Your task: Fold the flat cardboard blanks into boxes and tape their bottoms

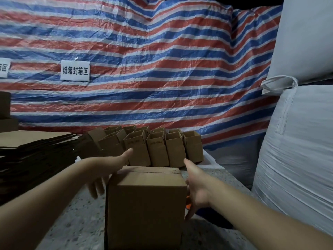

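A folded brown cardboard box [146, 206] stands on the speckled table [81, 219] right in front of me, closed flaps up with a seam across the top. My left hand [106, 170] lies flat against the box's upper left edge, fingers straight and pointing down. My right hand [195, 186] lies flat against the box's right side, thumb up, fingers running down the side. Behind the box stand several finished small open boxes [156, 150] in rows. A stack of flat cardboard blanks [36, 152] lies at the left.
A striped red, white and blue tarp [144, 69] with a white paper sign [75, 70] hangs behind the table. Large white bulk sacks [297, 141] tower at the right. Something orange [188, 201] shows just beside the box's right side. More cardboard [5, 112] is piled at the far left.
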The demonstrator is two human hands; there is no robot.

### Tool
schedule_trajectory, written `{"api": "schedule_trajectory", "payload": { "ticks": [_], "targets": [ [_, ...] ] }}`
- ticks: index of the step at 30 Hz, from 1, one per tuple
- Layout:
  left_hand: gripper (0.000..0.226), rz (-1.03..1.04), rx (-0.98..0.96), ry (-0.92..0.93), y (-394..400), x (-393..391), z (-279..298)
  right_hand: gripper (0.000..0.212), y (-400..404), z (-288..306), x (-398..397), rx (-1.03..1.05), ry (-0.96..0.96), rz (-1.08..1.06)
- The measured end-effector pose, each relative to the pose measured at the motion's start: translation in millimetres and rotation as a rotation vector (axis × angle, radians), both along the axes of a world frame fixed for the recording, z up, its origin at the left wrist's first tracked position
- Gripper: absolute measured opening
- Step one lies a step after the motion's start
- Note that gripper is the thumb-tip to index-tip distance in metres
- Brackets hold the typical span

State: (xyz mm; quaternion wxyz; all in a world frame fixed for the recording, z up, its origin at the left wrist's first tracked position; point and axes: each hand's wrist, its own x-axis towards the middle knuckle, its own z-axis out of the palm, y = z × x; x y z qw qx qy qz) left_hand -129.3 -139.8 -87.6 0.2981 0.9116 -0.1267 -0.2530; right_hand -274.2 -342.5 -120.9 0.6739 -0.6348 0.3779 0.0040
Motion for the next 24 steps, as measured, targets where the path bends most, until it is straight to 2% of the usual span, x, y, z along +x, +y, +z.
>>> {"api": "schedule_trajectory", "payload": {
  "ticks": [3,7,11,14,17,19,22,24],
  "targets": [
    [0.126,-0.006,-0.103,0.232,14.3,6.9,-9.7,0.101,1.0,3.1,4.0,0.044,0.036,0.094],
    [0.107,0.034,-0.262,0.377,20.3,6.1,-19.3,0.094,5.1,6.5,7.5,0.028,-0.004,0.106],
    [0.078,0.044,-0.485,0.315,23.0,1.8,-3.6,0.086,2.8,16.1,13.7,0.043,-0.254,0.041],
    [0.072,0.048,-0.701,0.232,19.2,-0.6,3.8,0.076,7.0,23.2,14.1,0.041,-0.411,-0.015],
    [0.065,0.099,-0.852,0.062,9.0,-3.7,-3.1,0.054,15.5,18.3,14.5,-0.101,-0.52,-0.056],
    [0.058,0.144,-0.926,0.009,3.5,0.7,-13.9,0.053,16.8,9.0,15.3,-0.193,-0.533,-0.072],
    [0.046,0.175,-0.996,0.002,4.9,7.5,-33.6,0.054,19.4,-8.3,13.1,-0.178,-0.459,0.014],
    [0.053,0.191,-1.045,0.017,8.3,12.0,-48.5,0.062,17.6,-22.5,12.9,-0.276,-0.425,0.093]
  ]
}}
